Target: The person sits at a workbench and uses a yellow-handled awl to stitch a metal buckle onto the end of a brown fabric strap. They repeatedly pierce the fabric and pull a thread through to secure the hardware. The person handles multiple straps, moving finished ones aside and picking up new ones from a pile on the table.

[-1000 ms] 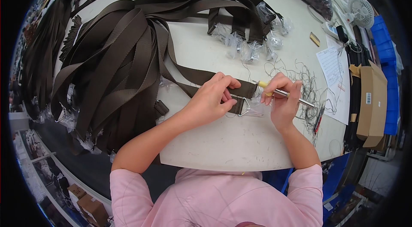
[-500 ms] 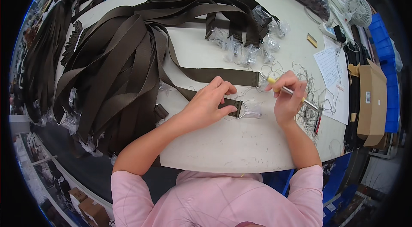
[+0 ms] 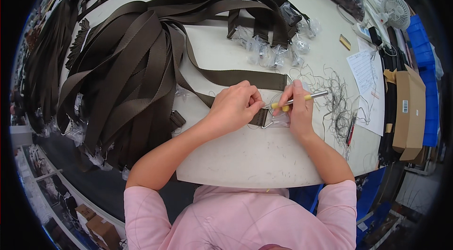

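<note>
The near strap [image 3: 259, 118], a dark brown webbing band, lies on the pale desk [image 3: 236, 160] in front of the person, its end pointing right and carrying an angular metal ring [image 3: 267, 127]. Clear plastic wrap [image 3: 281, 120] sits just right of that ring. The left hand [image 3: 238, 103] is over the strap, thumb and forefinger brought narrowly together beside the ring; whether a thread is pinched between them I cannot tell. The right hand [image 3: 299, 110] holds a slim metal tool with yellow parts [image 3: 307, 97] between thumb and fingers, its tip pointing left and close to the left fingertips, above the strap's end.

Just beyond, a far strap [image 3: 245, 78] runs roughly alongside, its end also facing right. Both lead back left to a large looped heap of straps [image 3: 127, 61]. Farther off lies a cluster of plastic-wrapped fittings [image 3: 259, 51] on other strap ends. To the right of the right hand is a tangle of loose threads [image 3: 337, 113], with a red-and-black implement [image 3: 350, 129] beside it, then paper sheets [image 3: 365, 77] and an open cardboard box [image 3: 408, 113]. A small white fan [image 3: 397, 11] stands at the far right.
</note>
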The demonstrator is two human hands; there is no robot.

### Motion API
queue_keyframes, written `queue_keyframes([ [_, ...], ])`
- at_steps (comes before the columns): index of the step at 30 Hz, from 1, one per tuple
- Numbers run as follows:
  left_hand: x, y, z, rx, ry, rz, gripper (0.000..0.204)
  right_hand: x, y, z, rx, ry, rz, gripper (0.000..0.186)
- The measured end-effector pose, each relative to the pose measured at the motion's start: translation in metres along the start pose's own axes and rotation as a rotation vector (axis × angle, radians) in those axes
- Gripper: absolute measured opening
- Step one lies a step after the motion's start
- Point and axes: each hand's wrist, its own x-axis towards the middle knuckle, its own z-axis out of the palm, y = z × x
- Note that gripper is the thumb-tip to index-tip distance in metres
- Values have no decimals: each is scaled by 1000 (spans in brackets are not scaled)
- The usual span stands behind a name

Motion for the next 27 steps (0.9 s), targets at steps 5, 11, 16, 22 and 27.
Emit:
queue_keyframes([
  [5, 0, -6, 2, 3, 34, 43, 16, 0, 3, 0, -28, -48, -13, 64],
  [11, -4, -8, 1, -11, 51, 70, 18, 1, 3, -6, 141, 15, 7, 64],
  [16, -2, 14, 6, 212, 17, -6, 19, 3, 1, -3, 326, 63, 36, 65],
  [22, 2, 3, 6, 106, 42, 21, 20, -1, 3, -6, 111, -61, -15, 60],
  [27, 2, 2, -3, 15, 13, 0, 20, -1, 6, -4, 44, -92, 7, 56],
])
